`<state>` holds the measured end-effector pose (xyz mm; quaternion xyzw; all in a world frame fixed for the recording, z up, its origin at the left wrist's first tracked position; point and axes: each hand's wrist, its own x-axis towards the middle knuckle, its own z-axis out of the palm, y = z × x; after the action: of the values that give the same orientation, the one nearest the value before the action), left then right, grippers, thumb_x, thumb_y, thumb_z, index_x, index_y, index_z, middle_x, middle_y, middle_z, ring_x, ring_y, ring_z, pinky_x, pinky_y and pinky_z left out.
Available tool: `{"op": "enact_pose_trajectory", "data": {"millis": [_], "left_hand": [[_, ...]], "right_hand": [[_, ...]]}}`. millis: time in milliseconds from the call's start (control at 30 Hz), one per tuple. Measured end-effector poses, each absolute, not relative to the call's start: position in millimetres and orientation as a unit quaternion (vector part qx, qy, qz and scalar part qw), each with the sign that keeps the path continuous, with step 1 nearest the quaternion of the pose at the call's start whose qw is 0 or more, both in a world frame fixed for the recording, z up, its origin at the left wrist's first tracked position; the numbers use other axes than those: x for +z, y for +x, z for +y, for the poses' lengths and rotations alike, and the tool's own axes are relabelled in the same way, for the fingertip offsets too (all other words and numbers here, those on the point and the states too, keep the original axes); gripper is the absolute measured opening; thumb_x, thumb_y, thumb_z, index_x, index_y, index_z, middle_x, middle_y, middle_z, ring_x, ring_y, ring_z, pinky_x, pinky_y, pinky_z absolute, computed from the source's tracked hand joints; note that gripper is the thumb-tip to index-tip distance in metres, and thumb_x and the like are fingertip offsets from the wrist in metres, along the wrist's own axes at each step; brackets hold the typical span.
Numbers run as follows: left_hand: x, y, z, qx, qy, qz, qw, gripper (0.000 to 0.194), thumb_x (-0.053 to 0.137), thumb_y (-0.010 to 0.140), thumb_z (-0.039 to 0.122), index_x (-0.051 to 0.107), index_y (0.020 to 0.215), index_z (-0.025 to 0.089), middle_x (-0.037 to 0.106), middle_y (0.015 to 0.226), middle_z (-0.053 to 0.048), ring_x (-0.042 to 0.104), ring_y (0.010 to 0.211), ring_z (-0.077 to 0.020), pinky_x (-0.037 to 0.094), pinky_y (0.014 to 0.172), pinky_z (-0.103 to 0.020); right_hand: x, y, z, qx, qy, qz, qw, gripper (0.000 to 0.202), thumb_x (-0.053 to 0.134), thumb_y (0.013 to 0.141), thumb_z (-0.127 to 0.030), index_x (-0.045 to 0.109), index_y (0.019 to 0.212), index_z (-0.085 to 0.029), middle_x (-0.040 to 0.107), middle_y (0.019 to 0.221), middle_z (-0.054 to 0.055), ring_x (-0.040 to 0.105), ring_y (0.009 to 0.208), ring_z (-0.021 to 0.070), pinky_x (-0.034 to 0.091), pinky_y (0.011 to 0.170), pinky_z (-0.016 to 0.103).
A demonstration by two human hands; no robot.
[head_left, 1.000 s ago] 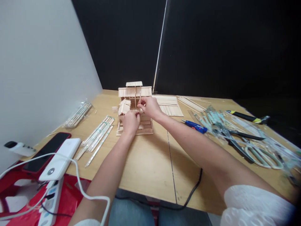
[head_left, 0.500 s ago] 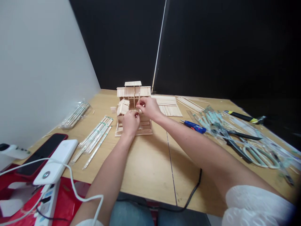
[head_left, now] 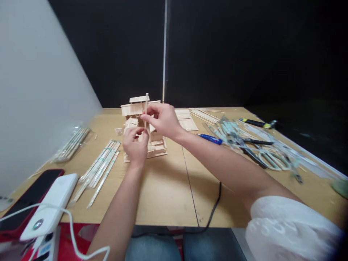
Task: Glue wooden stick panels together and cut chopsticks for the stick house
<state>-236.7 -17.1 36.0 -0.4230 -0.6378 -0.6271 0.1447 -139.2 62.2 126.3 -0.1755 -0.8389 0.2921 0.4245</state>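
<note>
"See the whole pale wooden-stick house [head_left: 128, 110]?"
"No, bare left hand [head_left: 136, 146] and right hand [head_left: 165, 120] cover its middle. The blurred greenish thing [head_left: 341, 186] by the desk's [head_left: 163, 199] right edge is cut off."

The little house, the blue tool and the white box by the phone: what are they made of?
The little house looks like bare wood: pale tan, with many thin strips side by side. The blue tool is probably plastic, judging by its bright colour, though it's blurry. The white box seems to be smooth plastic, with rounded corners and even colour; painted metal is possible.
</note>
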Motion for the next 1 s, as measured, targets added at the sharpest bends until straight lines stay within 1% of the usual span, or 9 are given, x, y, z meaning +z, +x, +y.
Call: {"op": "enact_pose_trajectory", "data": {"millis": [133, 233, 333, 400, 433, 633, 767, 900, 1000], "left_hand": [[32.8, -222.0, -18.2, -0.663, -0.435, -0.597, 0.121, 0.016, 0.065, 0.083, 0.032, 0.069, 0.085, 0.016, 0.064, 0.086, -0.003, 0.063, 0.081, -0.0138, 0.054, 0.072, -0.025], [29.0, -205.2, -18.4, -0.672, -0.453, -0.583, 0.062, 0.018, 0.067, 0.081, 0.032, 0.069, 0.086, 0.015, 0.064, 0.088, -0.003, 0.063, 0.071, -0.0116, 0.053, 0.065, -0.024], [26.0, -187.2, -19.0, -0.664, -0.472, -0.58, -0.022, 0.018, 0.067, 0.079, 0.033, 0.069, 0.083, 0.016, 0.064, 0.086, -0.001, 0.059, 0.058, -0.0088, 0.05, 0.054, -0.021], [25.0, -177.4, -19.0, -0.664, -0.468, -0.578, -0.075, 0.019, 0.068, 0.077, 0.035, 0.069, 0.079, 0.016, 0.064, 0.081, 0.0, 0.057, 0.053, -0.0083, 0.049, 0.051, -0.022], [24.7, -173.6, -18.8, -0.666, -0.459, -0.579, -0.098, 0.019, 0.069, 0.076, 0.036, 0.069, 0.077, 0.016, 0.064, 0.079, 0.0, 0.057, 0.052, -0.0085, 0.049, 0.051, -0.022], [20.9, -160.6, -12.6, -0.651, -0.39, -0.614, -0.217, 0.027, 0.074, 0.069, 0.04, 0.072, 0.081, 0.016, 0.062, 0.061, 0.001, 0.056, 0.052, -0.0112, 0.046, 0.051, -0.023], [19.0, -145.7, 0.7, -0.648, -0.352, -0.603, -0.302, 0.035, 0.078, 0.064, 0.043, 0.071, 0.083, 0.015, 0.06, 0.055, 0.001, 0.055, 0.05, -0.0118, 0.041, 0.049, -0.022], [24.4, -120.8, 16.9, -0.658, -0.323, -0.571, -0.368, 0.037, 0.08, 0.06, 0.043, 0.07, 0.08, 0.014, 0.061, 0.057, 0.0, 0.054, 0.05, -0.0104, 0.041, 0.05, -0.022], [28.4, -102.9, 24.7, -0.663, -0.314, -0.557, -0.391, 0.036, 0.08, 0.059, 0.041, 0.069, 0.08, 0.013, 0.06, 0.057, 0.0, 0.052, 0.049, -0.009, 0.037, 0.047, -0.021]], "right_hand": [[118.7, -120.1, 56.3, 0.32, -0.183, -0.814, 0.45, 0.014, 0.065, 0.086, -0.031, 0.063, 0.079, -0.018, 0.065, 0.075, -0.002, 0.054, 0.068, 0.0112, 0.041, 0.064, 0.024], [107.7, -96.5, 55.0, 0.352, -0.201, -0.788, 0.463, 0.014, 0.063, 0.088, -0.033, 0.064, 0.084, -0.019, 0.066, 0.079, -0.002, 0.053, 0.065, 0.0098, 0.041, 0.062, 0.023], [94.4, -59.1, 55.2, 0.385, -0.219, -0.781, 0.441, 0.023, 0.064, 0.087, -0.038, 0.064, 0.103, -0.021, 0.067, 0.083, -0.002, 0.052, 0.059, 0.009, 0.041, 0.059, 0.023], [82.5, -26.1, 59.4, 0.387, -0.245, -0.79, 0.407, 0.035, 0.065, 0.086, -0.041, 0.06, 0.116, -0.022, 0.068, 0.086, -0.001, 0.052, 0.058, 0.0093, 0.042, 0.059, 0.023], [75.4, -7.4, 63.9, 0.377, -0.266, -0.796, 0.392, 0.035, 0.064, 0.087, -0.041, 0.06, 0.117, -0.022, 0.068, 0.088, 0.0, 0.055, 0.059, 0.0097, 0.043, 0.061, 0.024], [33.6, 126.6, 125.7, 0.173, -0.469, -0.8, 0.332, 0.02, 0.058, 0.09, -0.028, 0.068, 0.105, -0.019, 0.072, 0.093, 0.005, 0.065, 0.075, 0.016, 0.046, 0.073, 0.027], [25.0, 211.2, 172.0, 0.024, -0.636, -0.749, 0.181, 0.021, 0.057, 0.088, -0.021, 0.071, 0.103, -0.017, 0.073, 0.098, 0.012, 0.065, 0.091, 0.0231, 0.044, 0.081, 0.03], [23.9, 252.2, 199.6, -0.02, -0.627, -0.768, 0.133, 0.029, 0.061, 0.086, -0.02, 0.07, 0.113, -0.015, 0.068, 0.11, 0.017, 0.058, 0.107, 0.0272, 0.041, 0.09, 0.033], [21.0, 254.6, 213.7, -0.059, -0.592, -0.802, 0.056, 0.036, 0.067, 0.085, -0.031, 0.068, 0.118, -0.018, 0.064, 0.119, 0.018, 0.051, 0.118, 0.0315, 0.038, 0.094, 0.037]]}}
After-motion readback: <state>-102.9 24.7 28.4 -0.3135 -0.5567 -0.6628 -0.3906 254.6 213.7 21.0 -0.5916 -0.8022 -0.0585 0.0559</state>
